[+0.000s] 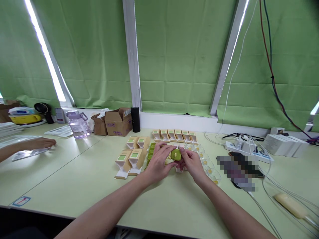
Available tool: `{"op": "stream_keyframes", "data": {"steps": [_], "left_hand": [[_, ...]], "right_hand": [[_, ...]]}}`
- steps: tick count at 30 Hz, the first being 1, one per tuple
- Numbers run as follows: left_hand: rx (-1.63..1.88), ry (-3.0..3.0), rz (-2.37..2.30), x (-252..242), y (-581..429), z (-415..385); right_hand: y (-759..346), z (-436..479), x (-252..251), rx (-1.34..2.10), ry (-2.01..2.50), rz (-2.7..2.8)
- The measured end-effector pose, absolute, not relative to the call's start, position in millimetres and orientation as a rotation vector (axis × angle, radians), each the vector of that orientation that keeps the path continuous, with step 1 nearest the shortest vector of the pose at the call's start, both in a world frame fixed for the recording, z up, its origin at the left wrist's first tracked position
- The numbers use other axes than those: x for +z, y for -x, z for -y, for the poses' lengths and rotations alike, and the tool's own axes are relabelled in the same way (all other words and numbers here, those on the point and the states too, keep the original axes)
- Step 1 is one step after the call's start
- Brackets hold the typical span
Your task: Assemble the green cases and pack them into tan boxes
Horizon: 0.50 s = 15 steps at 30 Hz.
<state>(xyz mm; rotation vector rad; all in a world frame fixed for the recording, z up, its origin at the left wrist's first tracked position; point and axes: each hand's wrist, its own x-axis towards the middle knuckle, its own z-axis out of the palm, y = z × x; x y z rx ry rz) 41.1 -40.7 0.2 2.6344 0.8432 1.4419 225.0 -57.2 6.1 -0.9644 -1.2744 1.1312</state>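
Note:
A small rounded green case (175,154) with a pale oval mark is held up between both hands above the table. My left hand (160,158) grips it from the left, thumb beneath and fingers over the top. From the right, my right hand (191,162) pinches its edge with thumb and fingertips. Several similar green pieces (150,153) lie in a row just behind my left hand, partly hidden. Clear round plastic pieces (208,165) with yellow centres form rows to the right. Open cream boxes (136,158) with green labels stand at left.
More cream boxes (174,135) line the back. Phones and cables lie right, near a power strip (249,151). A purple water bottle (79,124), cardboard box (118,122) and black cylinder (135,119) stand behind. Another person's hand (41,143) rests over clear plastic at far left.

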Motion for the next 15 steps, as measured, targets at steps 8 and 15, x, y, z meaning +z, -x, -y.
{"op": "stream_keyframes", "data": {"steps": [8, 15], "left_hand": [[1.512, -2.315, -0.957, 4, -42, 38], [1.452, -1.811, -0.945, 2, -33, 25]], "right_hand": [[-233, 56, 2, 0.905, 1.021, 1.454], [-249, 61, 14, 0.001, 1.425, 1.959]]}}
